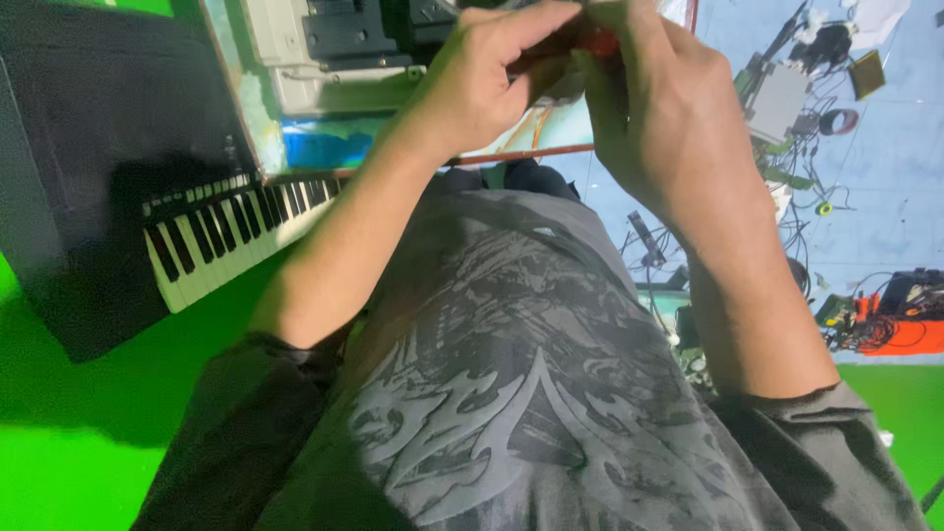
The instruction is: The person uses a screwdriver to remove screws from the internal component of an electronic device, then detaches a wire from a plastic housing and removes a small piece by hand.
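Note:
My left hand [482, 74] and my right hand [654, 108] meet at the top of the view. Both close their fingers around a small red object [600, 41], which is mostly hidden by the fingers, so I cannot tell what it is. Just beyond the hands, a grey and black device [334, 49] lies on a board with a reddish edge [521, 152]. My grey patterned shirt [511, 393] fills the bottom of the view.
A black keyboard with white and black keys [211, 236] lies at the left on a green surface [69, 442]. On the blue floor at the right are a white box [777, 98], tangled wires, small electronic parts and an orange item [910, 334].

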